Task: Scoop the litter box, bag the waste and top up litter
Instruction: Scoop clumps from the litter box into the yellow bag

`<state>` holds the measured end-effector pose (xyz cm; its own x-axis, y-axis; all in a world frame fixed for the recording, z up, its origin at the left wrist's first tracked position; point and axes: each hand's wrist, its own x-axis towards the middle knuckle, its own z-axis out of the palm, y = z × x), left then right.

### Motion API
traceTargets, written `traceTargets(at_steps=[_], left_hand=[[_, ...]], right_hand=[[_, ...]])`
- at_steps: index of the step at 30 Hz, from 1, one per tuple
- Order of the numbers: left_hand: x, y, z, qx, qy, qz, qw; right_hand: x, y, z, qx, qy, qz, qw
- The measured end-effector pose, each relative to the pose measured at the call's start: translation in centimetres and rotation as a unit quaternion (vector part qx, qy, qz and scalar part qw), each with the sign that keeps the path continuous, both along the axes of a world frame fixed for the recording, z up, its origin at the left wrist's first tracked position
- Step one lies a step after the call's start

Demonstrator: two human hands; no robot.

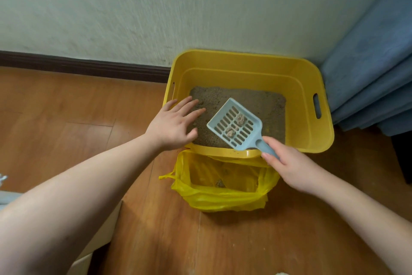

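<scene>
So the wood floor (66, 101) is taking up most of the view, warm orange planks running everywhere. A dark brown baseboard (84, 68) is sitting along the floor's far edge, with a pale textured wall (156, 7) rising right above it. Over at the floor's far right corner, some blue fabric (374, 69) is hanging down in folds, touching the floor. Something pale and boxy (98, 245) is resting on the floor's near left side, can't tell what it is.

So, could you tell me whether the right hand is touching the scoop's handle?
Touching. The head view shows the right hand with its fingers curled round the handle of the blue scoop.
</scene>
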<state>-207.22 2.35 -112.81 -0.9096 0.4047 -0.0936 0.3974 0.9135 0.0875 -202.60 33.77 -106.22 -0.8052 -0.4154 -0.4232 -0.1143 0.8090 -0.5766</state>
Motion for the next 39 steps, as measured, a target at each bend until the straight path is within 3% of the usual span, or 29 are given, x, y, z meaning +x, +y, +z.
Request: traceTargets(at_steps=[7,10,12,16,19,25,33,36,39], left_hand=[[-0.1,0.1,-0.2,0.004,0.004,0.005,1.000],[-0.1,0.1,-0.2,0.002,0.007,0.007,1.000],[0.0,0.1,-0.2,-0.002,0.006,0.008,1.000],[-0.1,0.2,-0.2,-0.009,0.005,0.008,1.000],[-0.1,0.1,-0.2,-0.008,0.006,0.006,1.000],[-0.1,0.1,-0.3,0.003,0.013,0.003,1.000],[0.1,0.1,-0.1,0.011,0.020,0.017,1.000],[0.2,0.3,0.0,0.005,0.016,0.018,1.000],[0.1,0.2,-0.1,0.004,0.018,0.017,1.000]], right_hand=[[4.0,-0.2,-4.4,0.119,-0.021,0.047,0.992],[4.5,0.1,-6.0,0.208,0.042,0.093,0.973],[4.8,0.1,-6.5,0.249,0.135,0.138,0.949],[5.3,0.3,-6.4,0.233,0.304,0.175,0.907],[5.3,0.2,-5.6,0.237,0.341,0.198,0.888],[5.2,-0.3,-4.0,0.224,0.367,0.185,0.884],[3.7,-1.2,2.2,0.221,0.356,0.121,0.900],[1.2,-1.0,3.9,0.298,0.279,0.073,0.910],[-2.6,-2.0,2.5,0.317,0.134,-0.020,0.939]])
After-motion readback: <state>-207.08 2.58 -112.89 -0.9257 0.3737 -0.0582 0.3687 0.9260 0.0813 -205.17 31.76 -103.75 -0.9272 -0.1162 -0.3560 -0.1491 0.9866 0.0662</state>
